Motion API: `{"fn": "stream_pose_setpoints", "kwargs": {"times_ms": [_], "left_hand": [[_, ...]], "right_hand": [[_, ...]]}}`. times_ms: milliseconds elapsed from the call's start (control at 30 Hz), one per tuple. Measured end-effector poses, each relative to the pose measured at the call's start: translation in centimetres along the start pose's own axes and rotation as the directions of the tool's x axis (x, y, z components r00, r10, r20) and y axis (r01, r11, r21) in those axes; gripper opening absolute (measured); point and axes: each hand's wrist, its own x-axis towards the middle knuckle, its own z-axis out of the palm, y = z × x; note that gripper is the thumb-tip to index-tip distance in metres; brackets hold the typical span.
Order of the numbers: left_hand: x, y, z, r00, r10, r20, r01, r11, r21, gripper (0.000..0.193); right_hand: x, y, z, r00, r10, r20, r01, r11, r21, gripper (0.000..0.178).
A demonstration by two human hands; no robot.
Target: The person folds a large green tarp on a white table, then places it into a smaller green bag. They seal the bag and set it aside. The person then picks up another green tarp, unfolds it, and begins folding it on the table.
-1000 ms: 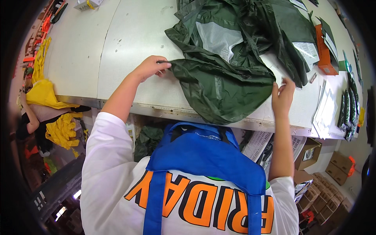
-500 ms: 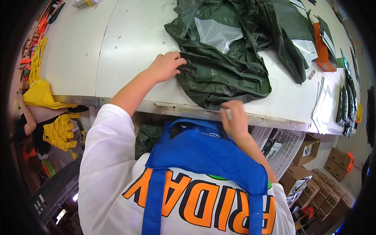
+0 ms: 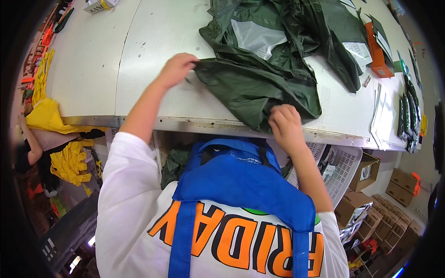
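A dark green rain jacket (image 3: 250,88) of thin, shiny cloth lies spread on the white table, with white mesh lining (image 3: 259,38) showing in its middle. Its near edge reaches the table's front edge. My left hand (image 3: 176,70) pinches a corner of the cloth at the left and pulls it out taut. At the near edge my right hand (image 3: 287,126) is closed on a bunched fold; its fingertips are partly hidden in the cloth. A sleeve (image 3: 343,69) stretches out on the right side.
An orange box (image 3: 381,55), white paper sheets (image 3: 384,118) and dark packed pouches (image 3: 408,116) are on the table's right. Below it stand a white basket (image 3: 345,169) and cardboard boxes (image 3: 353,208). At left, yellow garments (image 3: 72,160) hang near another person's arm (image 3: 32,141).
My left hand has moved left, drawing the jacket's corner out so the near panel lies flatter. The right hand has shifted slightly right and up, now gripping a fold at the near edge.
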Motion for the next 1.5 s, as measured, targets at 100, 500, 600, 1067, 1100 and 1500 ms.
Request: {"fn": "stream_pose_setpoints", "kwargs": {"times_ms": [100,500,600,1067,1100,1500], "left_hand": [[-3.4,-3.0,-2.7,0.99,-0.135,-0.037,0.134,0.991,-0.017,0.015],[-7.4,12.1,7.1,0.874,0.458,0.161,-0.459,0.888,-0.033,0.026],[-10.0,12.3,10.6,0.906,0.314,0.285,-0.324,0.946,-0.013,0.037],[-12.0,13.8,9.4,0.919,0.004,0.394,-0.103,0.967,0.231,0.089],[-12.5,12.8,9.8,0.978,0.009,0.21,-0.05,0.98,0.192,0.089],[-8.4,7.9,3.7,0.826,-0.561,-0.055,0.264,0.471,-0.842,0.053]], "right_hand": [[-2.6,-2.3,-3.5,0.956,-0.152,0.251,0.145,0.988,0.049,0.011],[-2.6,-3.1,3.6,0.953,-0.168,0.251,0.115,0.971,0.21,0.025],[-2.2,0.1,0.3,0.998,0.054,-0.018,-0.053,0.997,0.048,0.048],[0.4,7.6,-0.1,0.887,0.307,-0.346,-0.437,0.801,-0.408,0.029],[0.9,5.7,1.1,0.841,0.23,-0.49,-0.443,0.812,-0.38,0.029],[-1.2,-4.2,9.5,0.979,-0.056,0.193,0.074,0.993,-0.087,0.062]]}}
